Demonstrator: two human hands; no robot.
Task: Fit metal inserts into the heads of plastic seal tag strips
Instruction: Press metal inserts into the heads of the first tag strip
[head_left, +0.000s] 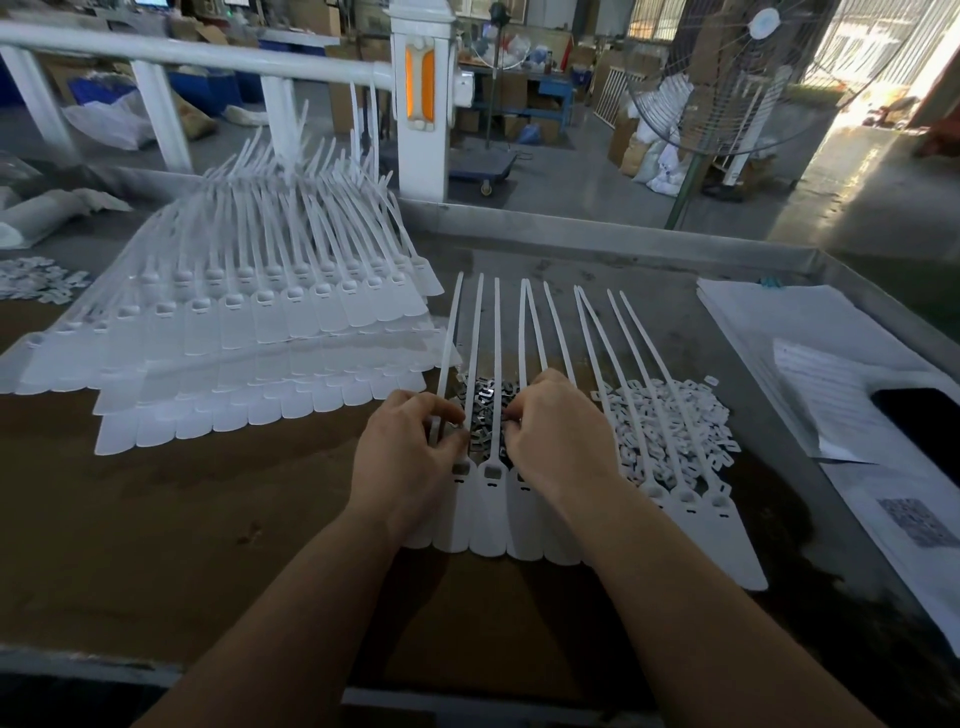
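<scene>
White seal tag strips (491, 499) lie under both hands, whose curled fingers (441, 415) pick among metal inserts (485, 397).

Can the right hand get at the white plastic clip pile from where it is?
Probably yes. The right hand sits just beside the white clip pile, which lies open on the table. Only thin seal strips cross over it, leaving gaps to reach through.
</scene>
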